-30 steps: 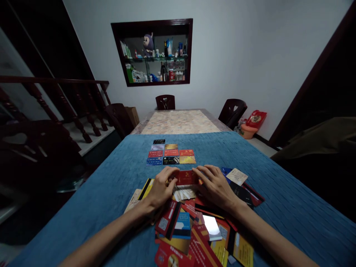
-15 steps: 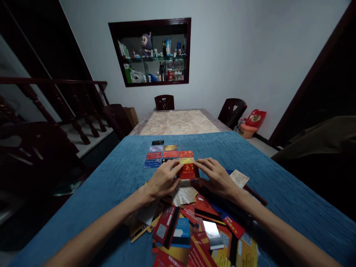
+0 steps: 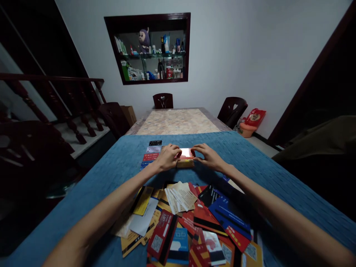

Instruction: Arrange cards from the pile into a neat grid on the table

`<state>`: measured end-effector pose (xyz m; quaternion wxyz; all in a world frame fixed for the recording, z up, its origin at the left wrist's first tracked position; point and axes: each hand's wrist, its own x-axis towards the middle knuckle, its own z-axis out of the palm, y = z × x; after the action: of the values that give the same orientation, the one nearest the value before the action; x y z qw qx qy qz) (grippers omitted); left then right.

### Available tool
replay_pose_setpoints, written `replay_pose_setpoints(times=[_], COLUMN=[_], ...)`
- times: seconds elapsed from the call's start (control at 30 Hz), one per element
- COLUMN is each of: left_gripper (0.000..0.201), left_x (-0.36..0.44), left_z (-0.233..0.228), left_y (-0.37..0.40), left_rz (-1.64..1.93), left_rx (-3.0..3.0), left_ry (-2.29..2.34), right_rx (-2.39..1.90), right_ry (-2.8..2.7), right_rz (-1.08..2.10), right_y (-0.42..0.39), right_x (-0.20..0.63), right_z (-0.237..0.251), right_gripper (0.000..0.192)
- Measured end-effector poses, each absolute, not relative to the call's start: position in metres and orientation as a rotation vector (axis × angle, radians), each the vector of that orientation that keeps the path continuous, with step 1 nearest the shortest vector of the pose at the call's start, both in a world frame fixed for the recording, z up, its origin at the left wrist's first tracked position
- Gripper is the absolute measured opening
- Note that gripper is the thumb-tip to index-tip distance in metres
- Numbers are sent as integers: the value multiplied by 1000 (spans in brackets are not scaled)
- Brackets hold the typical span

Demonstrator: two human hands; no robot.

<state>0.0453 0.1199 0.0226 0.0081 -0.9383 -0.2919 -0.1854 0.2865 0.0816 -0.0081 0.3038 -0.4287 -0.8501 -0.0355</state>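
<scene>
A red card (image 3: 185, 154), bright with glare, is held by its two short sides over the rows of cards. My left hand (image 3: 167, 157) pinches its left end and my right hand (image 3: 209, 156) its right end, fingers closed. Just below it lies a gold card (image 3: 185, 163). To the left of my left hand are a black card (image 3: 155, 142), a pale card (image 3: 153, 149), a red-orange card (image 3: 150, 157) and a blue card (image 3: 145, 164) in a column. My left hand hides the neighbouring cards.
Nearer me is a loose heap of cards, with a fan of cream cards (image 3: 180, 197), a blue card (image 3: 230, 215) and a dark red card (image 3: 162, 235). A blue cloth (image 3: 111, 185) covers the near table. Chairs (image 3: 232, 111) stand around the far end.
Both hands have moved away from me with the red card, from above the heap's far edge to the upper rows. The card has tilted and now reflects light.
</scene>
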Motion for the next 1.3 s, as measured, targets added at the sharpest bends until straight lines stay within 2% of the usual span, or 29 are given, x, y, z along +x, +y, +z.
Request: replay_pose_setpoints(times=[0.37,0.77,1.3], left_gripper=[28,25,30], left_x=[71,74,75], left_z=[3,-17,-8], left_y=[170,189,177], left_rz=[-279,-210,-62], left_rx=[-2913,-2946,-2909], left_ry=[-1187,-1158,-1188], right_rx=[-1422,-1464,-1464], right_ry=[-2293,-2369,-2380], right_rz=[103,199,228], right_y=[136,147,146], right_x=[290,291,290], right_z=[-29,-35,-38], right_gripper=[28,28,27])
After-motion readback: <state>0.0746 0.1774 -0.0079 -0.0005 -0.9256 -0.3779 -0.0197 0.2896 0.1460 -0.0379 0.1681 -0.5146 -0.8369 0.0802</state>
